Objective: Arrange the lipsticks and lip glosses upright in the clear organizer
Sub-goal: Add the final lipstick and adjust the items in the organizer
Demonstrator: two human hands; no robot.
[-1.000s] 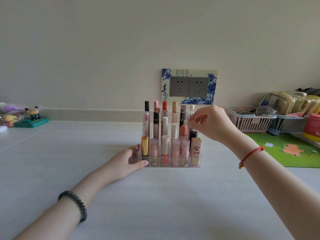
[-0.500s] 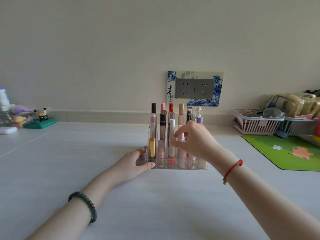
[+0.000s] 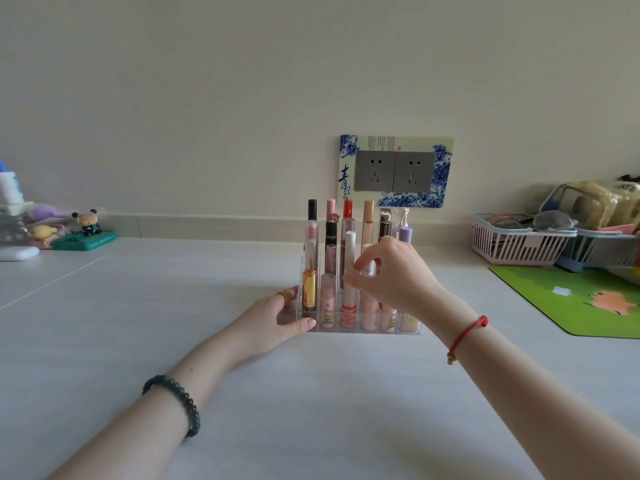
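A clear tiered organizer (image 3: 360, 331) stands on the pale table, filled with several upright lipsticks and lip glosses. A gold tube (image 3: 309, 289) is at the front left, a tall white-capped gloss (image 3: 349, 258) is in the middle, and a lilac cap (image 3: 406, 234) shows at the back right. My left hand (image 3: 273, 323) grips the organizer's left side, thumb along the front corner. My right hand (image 3: 394, 275) hovers over the front rows, thumb and forefinger pinched on a short white-capped tube (image 3: 369, 269). It hides the tubes behind it.
A wall socket plate (image 3: 394, 171) is behind the organizer. A pink basket (image 3: 512, 244) and a blue one with packets stand at the right, beside a green mat (image 3: 575, 299). Small figurines (image 3: 86, 226) and a white case (image 3: 17, 252) sit at the far left.
My right hand came down from the back right row to the middle front rows and now pinches a short white-capped tube. My left hand stays on the organizer's left side.
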